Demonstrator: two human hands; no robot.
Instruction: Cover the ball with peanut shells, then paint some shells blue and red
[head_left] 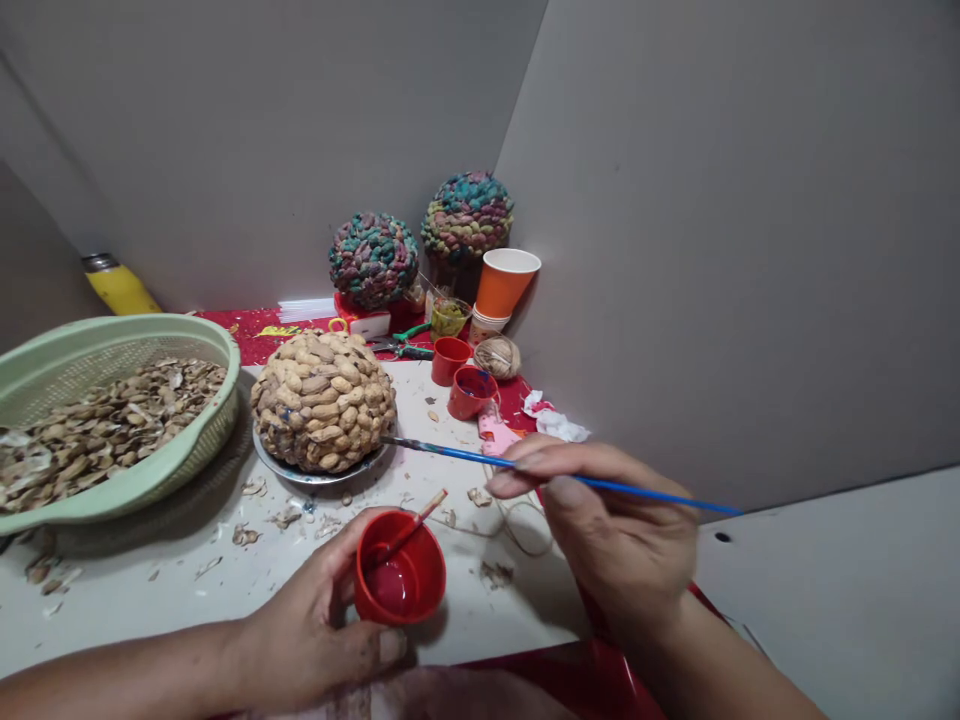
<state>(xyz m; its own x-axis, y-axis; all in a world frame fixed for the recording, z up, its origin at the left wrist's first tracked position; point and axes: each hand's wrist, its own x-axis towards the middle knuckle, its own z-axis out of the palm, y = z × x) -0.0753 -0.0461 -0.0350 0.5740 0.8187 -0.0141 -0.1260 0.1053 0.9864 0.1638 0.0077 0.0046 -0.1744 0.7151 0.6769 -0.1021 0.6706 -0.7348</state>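
My left hand (322,620) is wrapped round a small red cup (437,580) with reddish liquid in its bottom. A short stick (420,520) leans inside that cup. Between the thumb and fingers of my right hand (615,510) is a thin blue paintbrush (480,456), its dark bristles pointing left. The brush tip is at the lower right side of a ball covered in peanuts (322,400); whether it touches I cannot tell. This ball rests on a metal plate (315,478) and is mostly unpainted, with a few dark blue spots at its left.
A green basket (202,420) of peanut shells stands left. Behind are two painted peanut balls (373,260), orange paper cups (504,285), two more red cups (452,358), a twine ball (497,357), pliers (409,348) and a yellow bottle (120,285). Grey walls close off the back and right.
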